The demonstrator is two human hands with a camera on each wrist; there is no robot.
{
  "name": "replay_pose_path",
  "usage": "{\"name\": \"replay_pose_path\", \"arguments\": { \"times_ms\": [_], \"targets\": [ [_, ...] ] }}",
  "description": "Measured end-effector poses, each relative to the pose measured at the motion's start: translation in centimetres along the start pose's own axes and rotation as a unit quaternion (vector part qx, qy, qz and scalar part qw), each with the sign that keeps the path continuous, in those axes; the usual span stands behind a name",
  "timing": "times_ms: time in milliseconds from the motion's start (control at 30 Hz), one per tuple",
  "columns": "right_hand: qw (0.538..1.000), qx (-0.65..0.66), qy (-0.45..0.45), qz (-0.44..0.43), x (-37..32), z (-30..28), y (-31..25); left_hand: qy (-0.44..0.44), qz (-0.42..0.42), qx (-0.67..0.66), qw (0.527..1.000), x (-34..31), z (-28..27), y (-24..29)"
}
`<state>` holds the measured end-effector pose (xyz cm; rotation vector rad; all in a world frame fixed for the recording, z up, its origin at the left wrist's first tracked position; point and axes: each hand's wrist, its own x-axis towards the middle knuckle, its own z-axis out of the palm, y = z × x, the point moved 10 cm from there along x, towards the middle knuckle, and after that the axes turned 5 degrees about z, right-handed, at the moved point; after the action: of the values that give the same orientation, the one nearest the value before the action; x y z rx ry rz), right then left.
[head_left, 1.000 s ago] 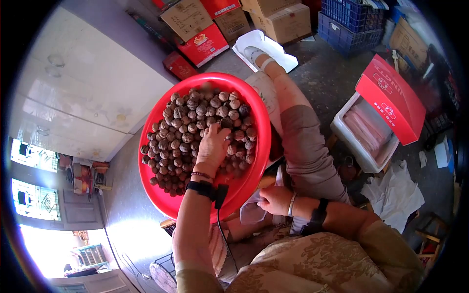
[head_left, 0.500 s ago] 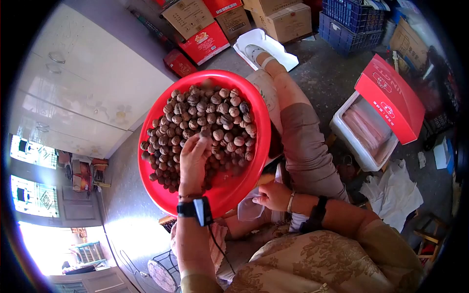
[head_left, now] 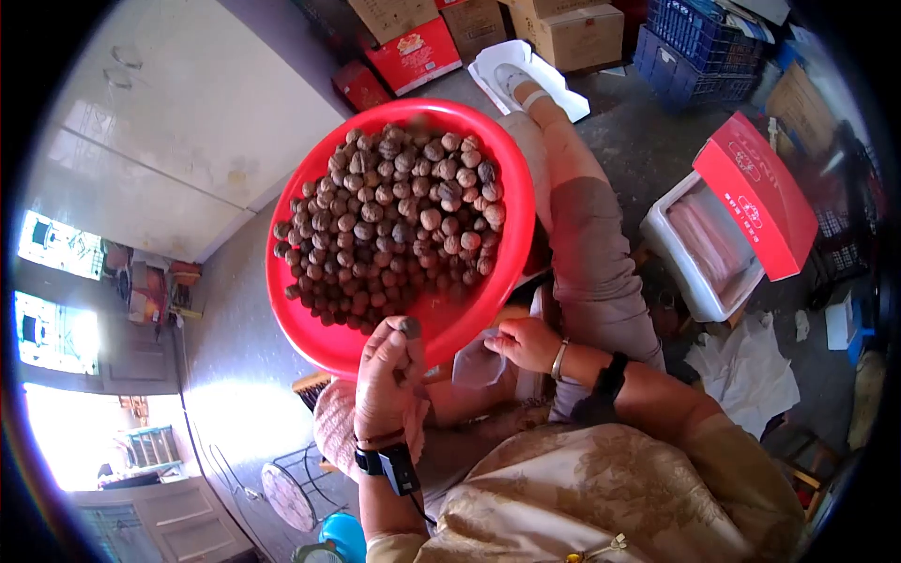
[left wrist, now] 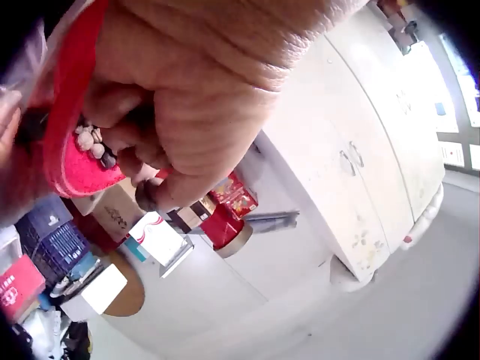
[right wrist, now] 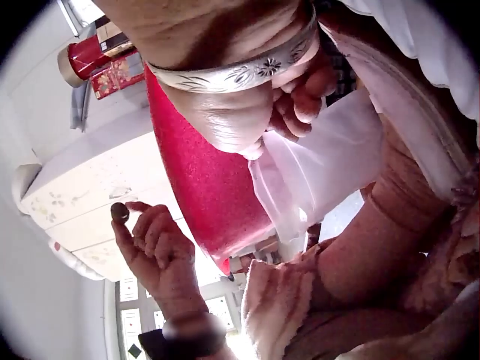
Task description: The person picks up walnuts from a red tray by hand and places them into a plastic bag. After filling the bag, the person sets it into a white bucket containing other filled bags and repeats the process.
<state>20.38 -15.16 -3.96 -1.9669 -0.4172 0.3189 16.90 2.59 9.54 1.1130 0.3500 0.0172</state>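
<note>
A wide red basin (head_left: 324,352) holds a heap of brown walnuts (head_left: 385,202). At its near rim my left hand (head_left: 383,380) pinches one walnut (head_left: 407,327) between thumb and fingertips; the same walnut (right wrist: 120,212) shows from the side in the right wrist view. My right hand (head_left: 527,345) grips the edge of a thin, translucent plastic bag (head_left: 477,366), which hangs beside the basin over my lap. In the right wrist view the bag (right wrist: 330,165) drapes down from the curled fingers, its contents hidden.
To the right stands a white foam box (head_left: 671,220) with a red lid (head_left: 760,192) leaning on it. Crumpled white plastic (head_left: 746,371) lies on the floor nearby. Cardboard boxes (head_left: 572,38) and blue crates (head_left: 690,70) line the back, and white cabinets (head_left: 178,122) stand left.
My left hand has lifted a walnut from the heap and drawn it back toward my body, to the basin's near rim. The right hand stays at the bag. The head view has shifted slightly.
</note>
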Motion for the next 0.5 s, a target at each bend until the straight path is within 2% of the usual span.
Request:
{"name": "replay_pose_path", "arguments": {
  "times_ms": [67, 133, 200, 267, 333, 367, 400, 433, 467, 500],
  "targets": [
    [1.000, -0.029, -0.008, -0.002, 0.0, -0.1, -0.4, -0.034, -0.048, 0.007, 0.998, -2.0, 0.5, -1.3],
    [1.000, -0.016, -0.020, 0.003, 0.1, 0.1, -0.3, -0.020, -0.069, 0.007, 0.997, -3.3, 0.6, -2.4],
    [0.998, -0.034, -0.033, 0.029, 0.2, -0.2, -0.6, -0.067, -0.054, 0.168, 0.982, -3.3, 0.3, -3.7],
    [1.000, -0.016, -0.020, 0.015, 0.4, 1.0, 1.2, -0.064, -0.062, 0.208, 0.974, -3.8, 0.2, -3.9],
    [0.999, 0.003, 0.030, -0.043, 0.4, 0.3, 0.2, -0.105, -0.017, 0.352, 0.930, -3.3, 0.0, -4.4],
    [0.999, 0.003, 0.029, -0.043, 0.3, 0.1, -0.1, -0.097, 0.015, 0.385, 0.918, -3.2, 0.1, -4.3],
    [1.000, 0.005, 0.004, -0.007, 0.3, 0.2, 0.3, -0.097, 0.015, 0.385, 0.918, -3.3, 0.2, -4.3],
    [0.999, 0.007, -0.020, 0.029, 0.2, 0.3, 0.4, -0.104, 0.034, 0.454, 0.884, -3.6, 1.1, -3.6],
    [0.999, 0.007, -0.021, 0.030, 0.1, 0.1, 0.1, -0.111, 0.052, 0.520, 0.846, -3.7, 1.6, -3.2],
    [1.000, -0.002, -0.015, 0.022, 0.1, -0.2, -0.2, -0.111, 0.052, 0.519, 0.846, -3.7, 1.5, -3.5]
  ]
}}
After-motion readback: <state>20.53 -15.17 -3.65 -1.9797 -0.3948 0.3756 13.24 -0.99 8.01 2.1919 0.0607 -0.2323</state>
